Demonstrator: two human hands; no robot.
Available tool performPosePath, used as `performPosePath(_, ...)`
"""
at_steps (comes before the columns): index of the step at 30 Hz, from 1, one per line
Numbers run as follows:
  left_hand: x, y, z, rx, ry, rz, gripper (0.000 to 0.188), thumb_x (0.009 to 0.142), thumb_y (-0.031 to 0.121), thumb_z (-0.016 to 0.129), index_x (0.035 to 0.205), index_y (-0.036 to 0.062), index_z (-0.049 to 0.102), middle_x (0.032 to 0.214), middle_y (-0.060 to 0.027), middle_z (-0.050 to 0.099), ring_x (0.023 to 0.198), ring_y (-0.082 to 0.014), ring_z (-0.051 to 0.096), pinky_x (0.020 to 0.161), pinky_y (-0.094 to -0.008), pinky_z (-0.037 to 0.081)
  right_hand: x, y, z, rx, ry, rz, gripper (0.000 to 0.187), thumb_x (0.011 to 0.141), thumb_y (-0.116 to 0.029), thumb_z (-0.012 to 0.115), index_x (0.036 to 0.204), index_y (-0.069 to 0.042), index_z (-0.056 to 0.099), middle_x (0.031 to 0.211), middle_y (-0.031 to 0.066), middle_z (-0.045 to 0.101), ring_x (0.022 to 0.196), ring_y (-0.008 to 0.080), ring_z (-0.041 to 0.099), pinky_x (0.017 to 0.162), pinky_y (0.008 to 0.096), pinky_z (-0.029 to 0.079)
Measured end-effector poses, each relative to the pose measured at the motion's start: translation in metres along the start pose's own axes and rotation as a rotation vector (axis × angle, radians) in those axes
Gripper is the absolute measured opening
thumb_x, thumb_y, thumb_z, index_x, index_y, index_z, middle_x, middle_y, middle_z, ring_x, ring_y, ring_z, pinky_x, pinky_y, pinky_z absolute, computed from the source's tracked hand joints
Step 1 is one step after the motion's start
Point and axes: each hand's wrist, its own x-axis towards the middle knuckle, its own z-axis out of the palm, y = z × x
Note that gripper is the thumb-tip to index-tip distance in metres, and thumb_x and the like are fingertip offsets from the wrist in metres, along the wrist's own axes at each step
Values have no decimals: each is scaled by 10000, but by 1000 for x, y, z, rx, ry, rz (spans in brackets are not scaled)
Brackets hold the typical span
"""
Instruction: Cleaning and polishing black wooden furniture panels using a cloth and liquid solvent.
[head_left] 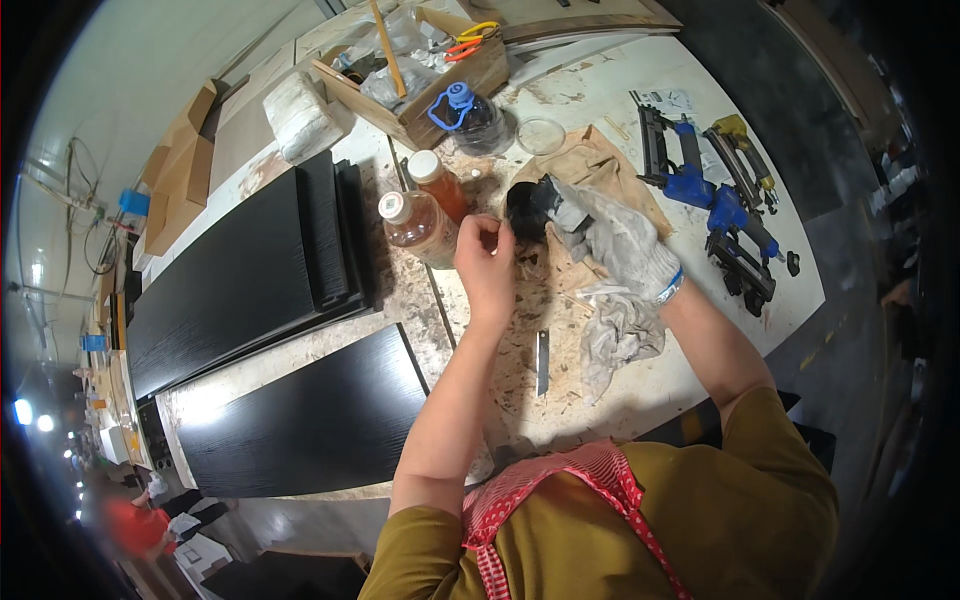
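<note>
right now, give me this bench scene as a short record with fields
left hand: bare left hand, fingers pinched at the rim of a small black container
right hand: gloved right hand, its grip around the black container
beside hands: two amber bottles, grey rag, blade
right of bench: blue nail guns
left of bench: black panels
surface: workbench strewn with wood shavings
</note>
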Motion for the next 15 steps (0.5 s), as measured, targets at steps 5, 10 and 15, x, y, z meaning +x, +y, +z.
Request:
performPosePath(5,9,13,-2,198,-55,38,152,883,37,638,841,11,494,847,-43,592,739,-96,510,705,-244,441,44,14,-18,-320,213,105,467,919,-310,605,1281,-18,559,1029,77,657,790,171,626,709,280,520)
performPosePath(10,14,17,2,293,-87,37,139,884,58,641,860,2,516,799,-72,607,700,-129,538,683,-273,457,45,10,0,-1038,110,-353,454,913,-348,596,1190,11,602,1148,186,643,1072,324,612,940,362,465)
performPosePath(15,23,12,3,401,-55,124,120,879,59,638,881,-2,535,765,-116,617,677,-214,585,679,-313,476,18,1,1,-1138,12,-234,414,926,-344,578,1190,-27,614,1124,183,640,1024,333,620,894,373,477)
